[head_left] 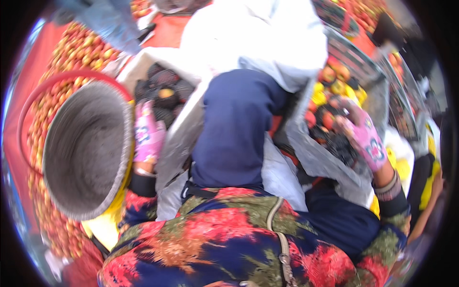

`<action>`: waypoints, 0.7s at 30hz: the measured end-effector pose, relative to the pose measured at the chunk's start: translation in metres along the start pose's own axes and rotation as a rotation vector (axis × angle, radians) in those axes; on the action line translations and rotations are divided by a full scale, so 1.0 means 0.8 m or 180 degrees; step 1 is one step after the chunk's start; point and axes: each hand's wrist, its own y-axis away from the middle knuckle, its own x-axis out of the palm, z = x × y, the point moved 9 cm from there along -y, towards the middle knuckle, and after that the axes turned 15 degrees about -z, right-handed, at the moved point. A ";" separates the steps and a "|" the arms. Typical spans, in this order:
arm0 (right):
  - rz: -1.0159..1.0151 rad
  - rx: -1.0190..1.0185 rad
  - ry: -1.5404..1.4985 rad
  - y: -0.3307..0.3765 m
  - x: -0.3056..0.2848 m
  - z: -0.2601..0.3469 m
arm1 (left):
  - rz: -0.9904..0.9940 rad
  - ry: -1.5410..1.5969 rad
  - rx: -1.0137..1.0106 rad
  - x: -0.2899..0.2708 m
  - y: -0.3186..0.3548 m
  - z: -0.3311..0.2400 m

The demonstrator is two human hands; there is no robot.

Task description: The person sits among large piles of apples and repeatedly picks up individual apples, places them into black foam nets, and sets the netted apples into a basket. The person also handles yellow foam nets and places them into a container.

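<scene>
Both my hands wear pink gloves with flower patches, and the picture is somewhat blurred. My left hand [149, 136] lies at the left side of a lined crate, its fingers stretched out beside round fruit in black foam nets [163, 93]. My right hand [364, 131] reaches into another crate with a grey lining [311, 149]. Its thumb and fingers are apart, close over red and yellow apples [327, 119]. Black foam nets [339, 147] lie under that hand, and yellow ones [319, 93] sit beyond. No apple shows clearly gripped in either hand.
A grey bucket [88, 148] with a red handle stands left of my left hand. Beyond it spreads a large heap of apples [76, 52]. A white sheet [248, 36] covers something ahead of my knee. More crates [401, 103] stand at the right, near another person's arm [430, 205].
</scene>
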 end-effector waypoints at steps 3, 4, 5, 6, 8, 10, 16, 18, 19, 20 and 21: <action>0.0144 0.0111 0.0040 -0.023 -0.014 0.013 | 0.0228 -0.0110 0.0041 -0.014 0.003 0.022; 0.0088 0.0440 0.0144 -0.019 -0.025 0.013 | 0.0239 0.0231 -0.0269 0.013 0.011 0.036; -0.0240 -0.0175 -0.0129 -0.028 -0.054 0.003 | 0.0280 0.0410 -0.0546 0.018 0.005 0.043; -0.0521 -0.0065 -0.0051 -0.040 -0.079 -0.021 | 0.0301 0.0549 -0.0553 0.022 0.001 0.041; -0.0852 0.0167 -0.0007 -0.057 -0.110 -0.072 | 0.0077 0.0538 -0.0545 0.018 0.003 0.043; -0.0861 0.0554 0.0423 -0.071 -0.128 -0.126 | -0.0072 0.0585 -0.0827 0.008 0.007 0.054; -0.0307 0.1102 -0.0051 -0.086 -0.108 -0.329 | -0.0629 0.1025 -0.1156 -0.036 -0.019 0.029; -0.0172 0.1059 0.0293 -0.085 -0.095 -0.336 | -0.0711 0.1548 -0.1509 -0.035 -0.011 0.042; -0.0179 0.1051 0.0456 -0.083 -0.104 -0.332 | -0.0749 0.1682 -0.1637 -0.038 -0.009 0.040; -0.0136 0.1041 0.0536 -0.086 -0.097 -0.334 | -0.0782 0.1822 -0.1755 -0.041 -0.010 0.038; -0.0101 0.1035 0.0599 -0.088 -0.093 -0.332 | -0.0810 0.1965 -0.1868 -0.043 -0.008 0.040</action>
